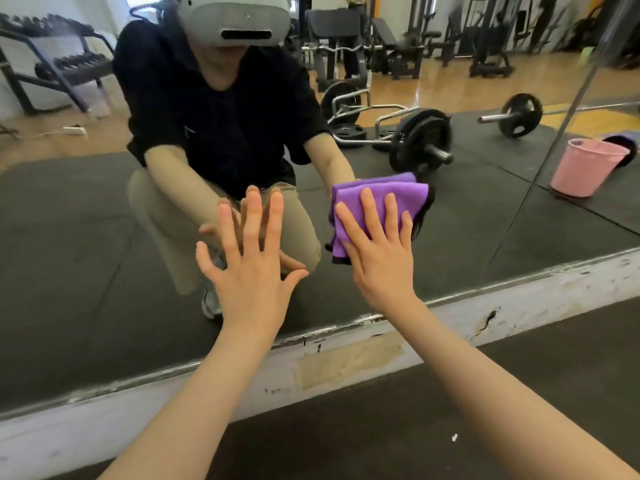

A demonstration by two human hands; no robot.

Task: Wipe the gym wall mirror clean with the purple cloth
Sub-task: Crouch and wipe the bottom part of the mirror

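Reaching out from down low: right hand (379,251), fingers flat and spread, pressing the purple cloth (377,199) on the mirror (104,237) near its bottom edge. Left hand (247,258) resting flat, holding nothing. Probably mid-wipe; next, sliding onto unwiped glass.

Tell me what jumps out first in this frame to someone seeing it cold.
The purple cloth, right of centre, pressed flat against the mirror by the right hand with straight, spread fingers. Beside it, the left hand lies bare on the glass, fingers splayed, meeting its own reflection. Further right in the mirror, a pink bucket stands out against the dark gym floor mat.
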